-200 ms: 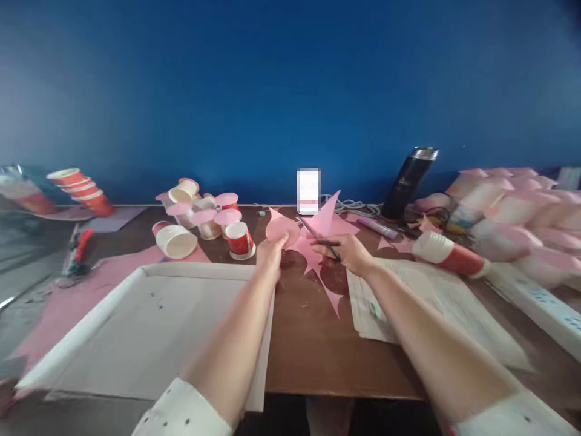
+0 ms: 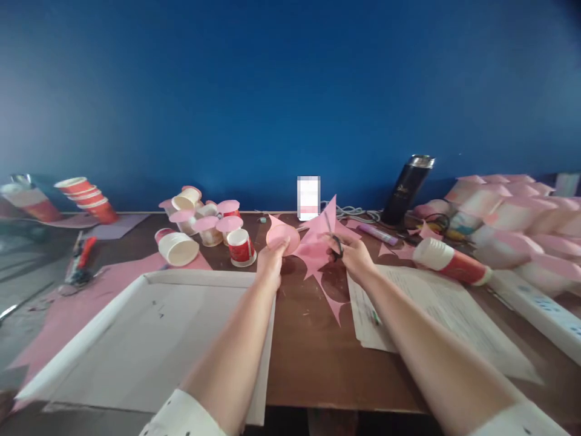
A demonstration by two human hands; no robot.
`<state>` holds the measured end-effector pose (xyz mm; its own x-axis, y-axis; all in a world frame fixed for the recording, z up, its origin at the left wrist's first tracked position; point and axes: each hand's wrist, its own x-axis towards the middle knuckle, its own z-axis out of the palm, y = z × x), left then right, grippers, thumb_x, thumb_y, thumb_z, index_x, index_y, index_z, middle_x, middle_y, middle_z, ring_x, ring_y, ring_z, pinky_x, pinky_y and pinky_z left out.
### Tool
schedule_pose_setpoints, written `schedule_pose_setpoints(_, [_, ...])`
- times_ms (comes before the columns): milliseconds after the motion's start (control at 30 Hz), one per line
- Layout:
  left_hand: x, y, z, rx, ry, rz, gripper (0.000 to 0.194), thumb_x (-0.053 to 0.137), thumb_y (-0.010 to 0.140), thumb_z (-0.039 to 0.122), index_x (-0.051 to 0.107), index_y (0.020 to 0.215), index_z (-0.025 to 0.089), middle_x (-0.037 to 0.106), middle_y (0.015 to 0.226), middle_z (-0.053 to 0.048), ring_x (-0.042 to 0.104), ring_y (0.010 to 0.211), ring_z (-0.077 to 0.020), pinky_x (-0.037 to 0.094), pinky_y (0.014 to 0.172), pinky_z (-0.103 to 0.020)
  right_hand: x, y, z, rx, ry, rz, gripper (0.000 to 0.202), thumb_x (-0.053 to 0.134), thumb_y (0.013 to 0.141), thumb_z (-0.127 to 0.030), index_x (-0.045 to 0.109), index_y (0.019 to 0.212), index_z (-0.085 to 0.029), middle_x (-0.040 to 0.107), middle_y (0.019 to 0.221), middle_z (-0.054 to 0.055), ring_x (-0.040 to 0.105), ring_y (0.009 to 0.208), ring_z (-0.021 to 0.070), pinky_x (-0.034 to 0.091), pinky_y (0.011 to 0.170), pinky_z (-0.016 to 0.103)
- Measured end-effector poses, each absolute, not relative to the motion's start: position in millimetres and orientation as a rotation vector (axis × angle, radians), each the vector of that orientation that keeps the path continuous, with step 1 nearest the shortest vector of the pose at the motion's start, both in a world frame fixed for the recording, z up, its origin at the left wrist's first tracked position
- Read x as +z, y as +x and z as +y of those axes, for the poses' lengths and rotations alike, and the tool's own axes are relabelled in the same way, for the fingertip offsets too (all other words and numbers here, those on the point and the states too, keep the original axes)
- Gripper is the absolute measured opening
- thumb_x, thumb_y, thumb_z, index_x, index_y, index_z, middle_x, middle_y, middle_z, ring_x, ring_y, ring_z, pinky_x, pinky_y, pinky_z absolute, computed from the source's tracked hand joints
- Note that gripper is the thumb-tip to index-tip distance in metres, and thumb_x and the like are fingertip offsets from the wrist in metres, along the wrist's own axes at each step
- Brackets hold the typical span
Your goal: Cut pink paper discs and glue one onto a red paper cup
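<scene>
At frame centre, the left hand [image 2: 270, 264] pinches a pink disc [image 2: 276, 235]; the right hand's [image 2: 357, 258] fingers curl round scissors [image 2: 338, 247], whose blades, swinging leftward, could nick it.

My left hand [image 2: 271, 261] pinches a round pink paper [image 2: 283, 238]. My right hand [image 2: 355, 255] holds the black scissors [image 2: 337, 246] by spiky pink scraps [image 2: 316, 245]. Just left of my left hand is 1 red and white cup [image 2: 241, 247]. 1 black bottle [image 2: 405, 192] is near the blue wall [image 2: 254, 103]. A white tray [image 2: 149, 345] sits on the brown table [image 2: 313, 363].
</scene>
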<state>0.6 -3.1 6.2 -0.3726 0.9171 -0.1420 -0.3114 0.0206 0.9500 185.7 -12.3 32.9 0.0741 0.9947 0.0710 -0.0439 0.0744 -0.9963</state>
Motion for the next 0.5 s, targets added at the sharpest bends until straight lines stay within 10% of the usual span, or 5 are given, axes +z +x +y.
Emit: schedule_pose_setpoints(500, [32,5,-20,1.647,0.734,0.846,0.032,0.081,0.058,0.031,0.07,0.08,0.011,0.068,0.067,-0.003,0.06,0.058,-0.0127,0.05,0.062,-0.028,25,193,-2,0.331,-1.149,-1.082,0.053,0.068,0.073,-0.043,0.055,0.119,-0.02,0.062,0.091,0.004,0.057,0.078,0.0157,0.048,0.07,0.029])
